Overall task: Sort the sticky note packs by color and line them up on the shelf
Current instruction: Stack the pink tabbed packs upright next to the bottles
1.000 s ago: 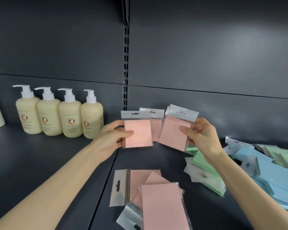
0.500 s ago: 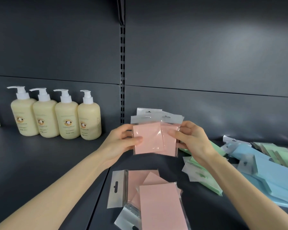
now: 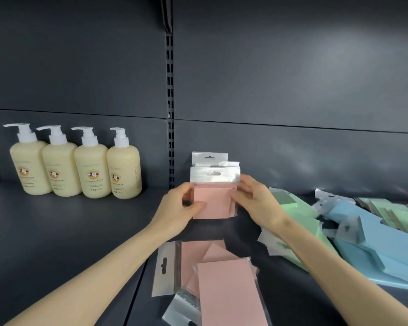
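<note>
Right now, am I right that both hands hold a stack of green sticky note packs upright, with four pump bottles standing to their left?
Not quite. The head view shows the left hand and right hand holding pink packs, not green; the green packs lie on the shelf to the right. The four pump bottles do stand to the left.

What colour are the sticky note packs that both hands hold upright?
The held sticky note packs are pink; the head view shows them.

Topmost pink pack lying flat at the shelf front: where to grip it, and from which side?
Likely the topmost pink pack by its right long edge, coming from the right: it lies flat atop other packs, with bare shelf beside that edge.
</note>
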